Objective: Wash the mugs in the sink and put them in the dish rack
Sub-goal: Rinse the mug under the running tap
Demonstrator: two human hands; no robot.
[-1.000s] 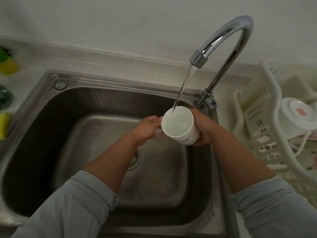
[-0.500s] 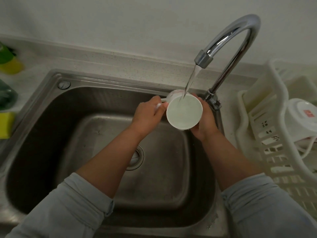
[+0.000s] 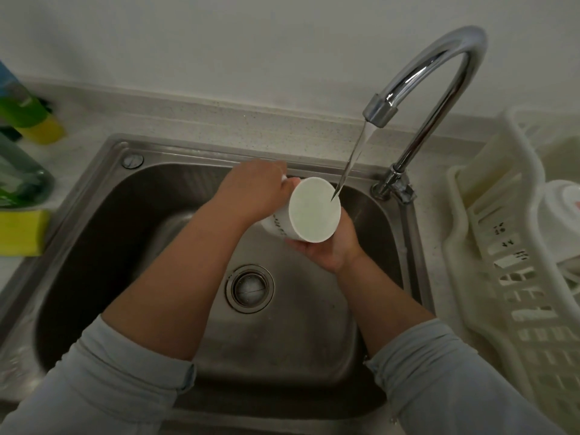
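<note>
Sink: stainless steel sink (image 3: pixel 94 233); best to keep all spill inside its basin.
Rack: white plastic dish rack (image 3: pixel 514 309) on the desk, just right of the sink.
Tap: chrome gooseneck tap (image 3: pixel 439 58), running.
Mug: white ceramic mug (image 3: pixel 314 208), tilted above the basin, with the water stream (image 3: pixel 351 158) striking its inner rim.
Hands: left hand (image 3: pixel 251 189) grips the handle side and right hand (image 3: pixel 332 249) cups the underside, so both are clamped on the mug.
Advice: turn the mug slowly so the stream sweeps the whole inside. Grip firmly, since the wet glaze is probably slippery.

- Yellow sponge (image 3: pixel 18 232) lying on the speckled worktop (image 3: pixel 219 133), far left.
- Dark green bottle (image 3: pixel 22 180) just behind it.
- Green-and-yellow bottle (image 3: pixel 34 117) near the wall (image 3: pixel 251 42).
</note>
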